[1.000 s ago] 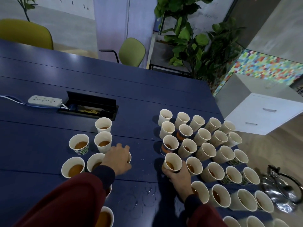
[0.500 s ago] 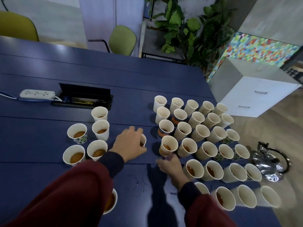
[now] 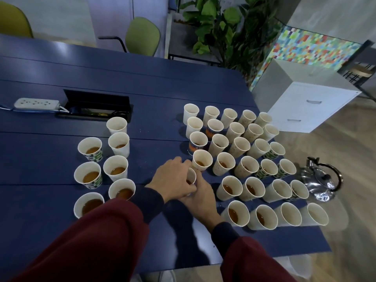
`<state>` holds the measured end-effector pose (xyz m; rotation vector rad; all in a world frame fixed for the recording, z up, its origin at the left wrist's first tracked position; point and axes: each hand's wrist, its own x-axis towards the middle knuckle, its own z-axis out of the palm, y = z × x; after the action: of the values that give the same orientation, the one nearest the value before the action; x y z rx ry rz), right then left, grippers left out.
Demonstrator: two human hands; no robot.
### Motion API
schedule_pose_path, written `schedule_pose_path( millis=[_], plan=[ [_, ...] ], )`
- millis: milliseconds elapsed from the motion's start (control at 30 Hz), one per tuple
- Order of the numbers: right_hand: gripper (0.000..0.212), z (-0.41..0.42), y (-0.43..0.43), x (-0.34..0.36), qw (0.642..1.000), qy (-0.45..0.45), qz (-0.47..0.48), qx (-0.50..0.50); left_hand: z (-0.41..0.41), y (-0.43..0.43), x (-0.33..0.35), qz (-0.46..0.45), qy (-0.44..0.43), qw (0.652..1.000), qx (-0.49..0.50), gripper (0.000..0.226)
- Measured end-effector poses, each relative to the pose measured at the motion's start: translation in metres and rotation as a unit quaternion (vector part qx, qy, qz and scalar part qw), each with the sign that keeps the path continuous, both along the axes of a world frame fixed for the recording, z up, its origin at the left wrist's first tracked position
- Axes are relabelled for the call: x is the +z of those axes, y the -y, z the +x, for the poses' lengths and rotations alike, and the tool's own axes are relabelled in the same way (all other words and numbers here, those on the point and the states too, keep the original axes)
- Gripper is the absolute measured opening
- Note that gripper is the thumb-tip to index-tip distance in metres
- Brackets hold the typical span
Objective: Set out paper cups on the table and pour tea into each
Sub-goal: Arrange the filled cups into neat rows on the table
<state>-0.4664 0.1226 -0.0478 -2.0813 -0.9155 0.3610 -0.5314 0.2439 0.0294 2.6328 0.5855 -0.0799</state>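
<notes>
Left hand is curled round a mostly hidden paper cup mid-frame. Whether the right hand grips it cannot be told.

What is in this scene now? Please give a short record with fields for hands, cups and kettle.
left hand: holds the middle cup
right hand: holds the same cup, lower down
left cup group: tea visible in most
right cup group: dense rows, several with tea
kettle: steel, lid on, beyond table edge
</notes>
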Motion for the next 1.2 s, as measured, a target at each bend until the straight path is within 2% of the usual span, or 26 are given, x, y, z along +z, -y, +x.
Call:
schedule_pose_path(
  millis=[100,233,667,733,800,833,900,967,1067,1133,1200],
  plan=[
    [0.054,0.006,0.007,-0.005,1.0,0.0,0.012,-0.022,-0.001,0.005,0.0,-0.01,0.011,1.0,0.004,0.043],
    [0.045,0.016,0.017,-0.018,0.994,-0.023,0.027,-0.099,-0.006,0.006,-0.005,0.007,0.016,0.999,0.049,0.053],
    [0.045,0.02,0.035,-0.041,0.966,-0.168,-0.041,-0.194,-0.063,0.0,-0.041,0.077,-0.104,0.972,0.195,0.047],
    [0.045,0.018,0.037,-0.045,0.949,-0.214,-0.051,-0.224,-0.07,-0.002,-0.041,0.112,-0.109,0.963,0.22,0.046],
    [0.045,0.008,0.039,-0.048,0.917,-0.309,-0.04,-0.247,-0.079,-0.004,-0.042,0.148,-0.105,0.948,0.261,0.046],
    [0.042,-0.001,0.039,-0.05,0.904,-0.359,-0.036,-0.232,-0.085,-0.006,-0.042,0.154,-0.099,0.941,0.284,0.045],
    [0.032,-0.022,0.035,-0.051,0.901,-0.404,-0.065,-0.145,-0.097,-0.009,-0.044,0.159,-0.082,0.931,0.319,0.043],
    [0.044,-0.039,0.026,-0.046,0.924,-0.359,-0.12,-0.044,-0.107,-0.013,-0.047,0.164,-0.064,0.928,0.329,0.04],
    [0.059,-0.056,-0.002,-0.021,0.961,-0.214,-0.149,0.093,-0.125,-0.018,-0.045,0.165,-0.067,0.918,0.355,0.039],
    [0.073,-0.067,-0.021,-0.004,0.963,-0.113,-0.175,0.171,-0.136,-0.022,-0.045,0.154,-0.082,0.908,0.382,0.042],
    [0.077,-0.083,-0.038,0.009,0.951,-0.045,-0.21,0.221,-0.149,-0.026,-0.047,0.143,-0.076,0.904,0.395,0.047]
  ],
)
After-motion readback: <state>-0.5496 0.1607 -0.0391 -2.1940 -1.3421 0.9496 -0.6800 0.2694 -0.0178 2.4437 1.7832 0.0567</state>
